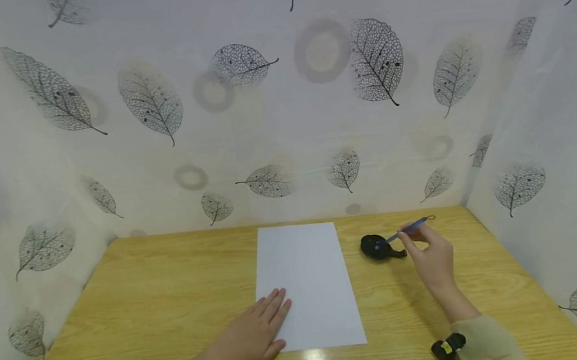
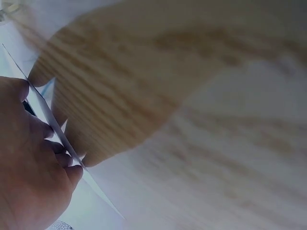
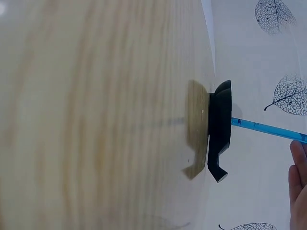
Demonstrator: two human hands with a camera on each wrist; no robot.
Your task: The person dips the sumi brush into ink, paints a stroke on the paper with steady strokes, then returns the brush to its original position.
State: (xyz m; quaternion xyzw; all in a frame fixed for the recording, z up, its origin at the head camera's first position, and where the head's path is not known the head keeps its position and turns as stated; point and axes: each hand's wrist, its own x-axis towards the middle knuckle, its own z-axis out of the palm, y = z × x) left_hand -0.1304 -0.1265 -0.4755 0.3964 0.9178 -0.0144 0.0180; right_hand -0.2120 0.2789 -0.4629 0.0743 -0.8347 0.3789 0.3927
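Observation:
In the head view, my left hand [image 1: 249,338] rests flat on the lower left edge of a white sheet of paper [image 1: 311,277], its fingers straight. The left wrist view shows that hand [image 2: 33,163] with its fingertips along the paper's edge. My right hand [image 1: 435,255] pinches a slim blue writing brush [image 1: 413,226] with a loop at its upper end. The brush slants down into a black inkstone [image 1: 375,247] with a spout-like end, right of the paper. From the side, in the right wrist view, the inkstone's [image 3: 220,120] wall hides the brush's tip.
A yellow wood-grain table [image 1: 183,285] lies under everything, its surface glossy. Pale cloth walls [image 1: 283,128] with a printed leaf pattern close it off at the back and both sides. A black wrist camera [image 1: 447,348] sits at my right sleeve.

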